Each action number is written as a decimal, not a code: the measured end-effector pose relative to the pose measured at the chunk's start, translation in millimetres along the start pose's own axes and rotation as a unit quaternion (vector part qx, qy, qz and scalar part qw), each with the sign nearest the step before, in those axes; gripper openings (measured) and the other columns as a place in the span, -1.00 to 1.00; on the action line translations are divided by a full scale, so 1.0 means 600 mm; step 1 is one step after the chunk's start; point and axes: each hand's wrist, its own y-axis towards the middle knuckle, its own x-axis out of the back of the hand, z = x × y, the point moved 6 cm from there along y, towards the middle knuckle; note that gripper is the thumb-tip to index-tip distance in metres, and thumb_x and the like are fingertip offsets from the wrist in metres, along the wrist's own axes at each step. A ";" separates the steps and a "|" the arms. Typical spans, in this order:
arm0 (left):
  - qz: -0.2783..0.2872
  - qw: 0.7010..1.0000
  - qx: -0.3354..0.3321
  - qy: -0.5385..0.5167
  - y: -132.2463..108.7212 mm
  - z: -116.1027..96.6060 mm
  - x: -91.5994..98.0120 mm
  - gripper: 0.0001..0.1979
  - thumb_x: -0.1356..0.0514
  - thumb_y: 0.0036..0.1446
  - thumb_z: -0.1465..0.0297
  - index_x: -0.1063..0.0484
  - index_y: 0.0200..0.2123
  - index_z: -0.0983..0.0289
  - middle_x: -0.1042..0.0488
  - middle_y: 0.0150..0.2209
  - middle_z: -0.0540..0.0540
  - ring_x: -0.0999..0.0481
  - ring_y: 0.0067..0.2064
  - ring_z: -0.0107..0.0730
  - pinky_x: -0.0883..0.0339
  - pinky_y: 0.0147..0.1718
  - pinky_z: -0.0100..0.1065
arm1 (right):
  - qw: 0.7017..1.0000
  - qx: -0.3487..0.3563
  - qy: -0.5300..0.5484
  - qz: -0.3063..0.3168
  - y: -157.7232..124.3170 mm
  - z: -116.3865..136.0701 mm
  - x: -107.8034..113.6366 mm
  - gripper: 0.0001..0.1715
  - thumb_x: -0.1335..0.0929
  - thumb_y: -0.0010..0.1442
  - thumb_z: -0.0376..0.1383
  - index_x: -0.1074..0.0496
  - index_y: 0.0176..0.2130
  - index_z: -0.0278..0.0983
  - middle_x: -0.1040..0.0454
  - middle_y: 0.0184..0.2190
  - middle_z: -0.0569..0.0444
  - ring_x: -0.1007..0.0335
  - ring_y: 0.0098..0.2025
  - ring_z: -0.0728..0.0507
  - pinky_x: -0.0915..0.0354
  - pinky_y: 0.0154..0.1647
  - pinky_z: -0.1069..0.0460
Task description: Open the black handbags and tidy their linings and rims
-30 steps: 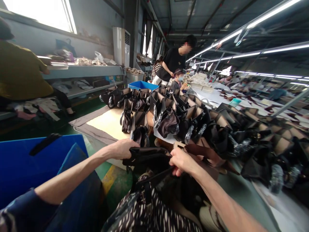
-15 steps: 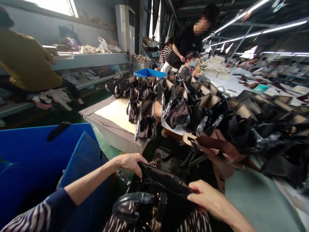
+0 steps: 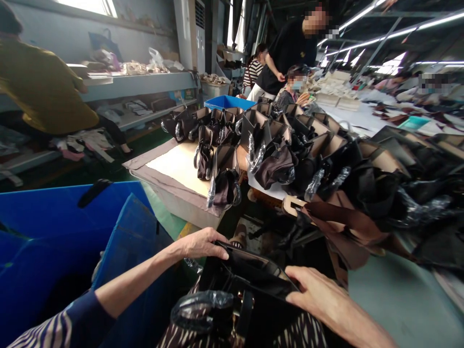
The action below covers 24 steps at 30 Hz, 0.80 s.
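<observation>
A black handbag point(image 3: 250, 280) rests on my lap with its mouth held open. My left hand point(image 3: 201, 243) grips the bag's left rim, fingers curled over the edge. At the right rim my right hand point(image 3: 319, 292) pinches the edge in the same way. A handle wrapped in clear plastic point(image 3: 203, 309) hangs at the front of the bag. Just beyond my hands, brown leather straps and pieces point(image 3: 337, 224) lie on the table edge.
Several dark open handbags point(image 3: 275, 154) crowd the long table point(image 3: 177, 166). A blue plastic bin point(image 3: 54, 241) stands at my left. A person in black point(image 3: 286, 53) stands at the far end, others sit nearby. A person in a yellow top point(image 3: 39, 87) is by the shelves.
The bag has come down from the table edge onto my lap, with both hands still on its rims. My view has tilted lower and slightly right.
</observation>
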 end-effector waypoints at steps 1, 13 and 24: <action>0.006 1.000 -0.003 -0.014 0.001 0.000 -0.004 -0.68 -0.21 -0.05 0.24 -0.48 -0.25 0.33 -0.42 -0.42 -0.04 -0.34 -0.36 -0.44 -0.19 -0.36 -0.53 | 1.000 0.014 0.002 -0.003 0.001 0.007 0.003 -0.79 -0.24 -0.09 -0.29 -0.34 -0.35 -0.14 -0.43 -0.33 0.15 -0.34 -0.24 -0.12 -0.14 -0.28 0.06; 0.006 0.997 0.003 -0.077 -0.004 -0.007 -0.013 -0.68 -0.22 -0.07 0.26 -0.48 -0.27 0.34 -0.36 -0.49 -0.06 -0.27 -0.42 -0.48 -0.14 -0.44 -0.53 | 0.975 0.217 0.046 -0.015 0.022 0.138 0.013 -0.85 -0.27 -0.01 -0.37 -0.40 -0.39 -0.18 -0.26 0.06 0.21 -0.22 0.02 -0.07 -0.08 0.02 0.10; 0.004 0.996 0.003 -0.091 -0.004 0.001 -0.015 -0.62 -0.24 -0.08 0.21 -0.48 -0.23 0.34 -0.37 -0.47 -0.04 -0.27 -0.43 -0.48 -0.14 -0.45 -0.53 | 0.981 0.149 0.025 -0.122 0.058 0.116 -0.009 -0.70 -0.18 0.16 -0.27 -0.25 -0.56 -0.27 -0.38 -0.49 0.17 -0.28 -0.44 0.02 -0.05 -0.42 0.13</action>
